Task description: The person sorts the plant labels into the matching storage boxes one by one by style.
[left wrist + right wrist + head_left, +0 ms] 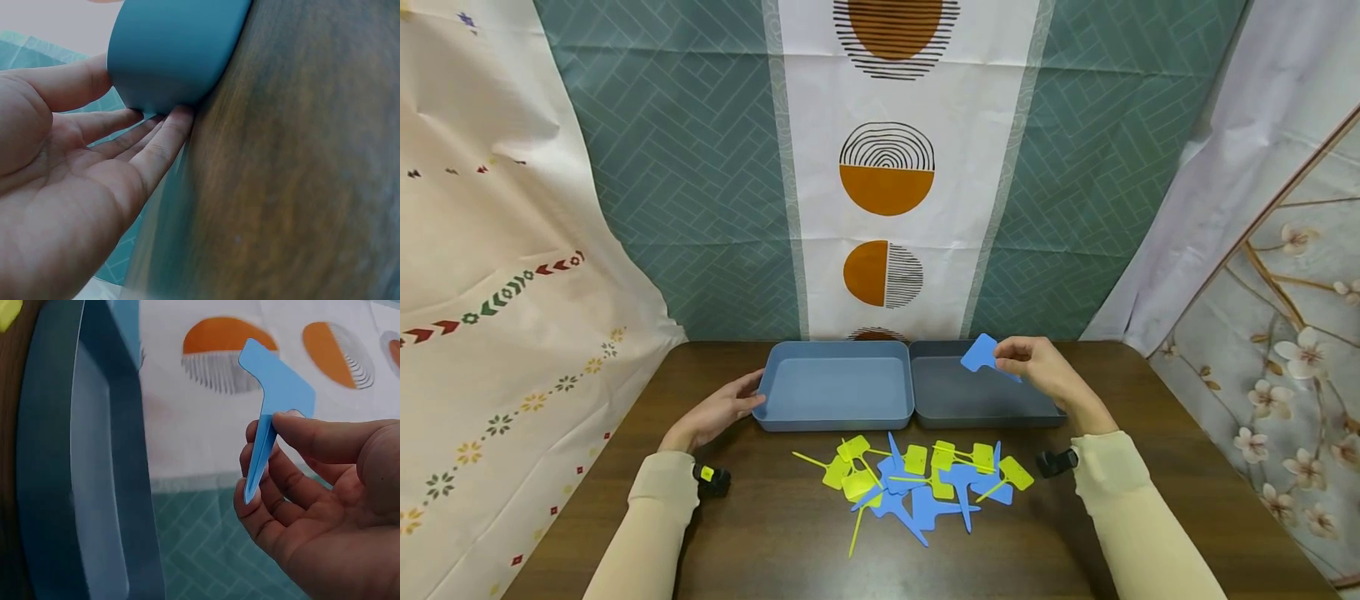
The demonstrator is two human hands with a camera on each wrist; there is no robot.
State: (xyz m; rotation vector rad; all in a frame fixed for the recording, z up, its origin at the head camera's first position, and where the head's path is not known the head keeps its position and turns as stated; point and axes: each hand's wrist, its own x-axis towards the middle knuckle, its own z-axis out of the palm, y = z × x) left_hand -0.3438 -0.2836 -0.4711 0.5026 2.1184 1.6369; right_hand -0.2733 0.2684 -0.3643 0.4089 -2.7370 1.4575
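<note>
My right hand (1033, 360) pinches a blue T-shaped plant label (979, 353) between thumb and fingers, above the dark grey tray (985, 421). In the right wrist view the label's pointed stem (259, 459) runs down along the fingers, its wide head up. My left hand (726, 410) rests against the left end of the blue-grey tray (835, 423); in the left wrist view its fairly straight fingers and thumb touch the tray's outer wall (169, 56). Several yellow plant labels (943, 457) and blue plant labels (925, 507) lie mixed in a pile before the trays.
Both trays stand side by side at the back of the brown wooden table (775, 550). A patterned curtain (700, 167) hangs right behind them, with more cloth at left and right. Each wrist wears a small black camera.
</note>
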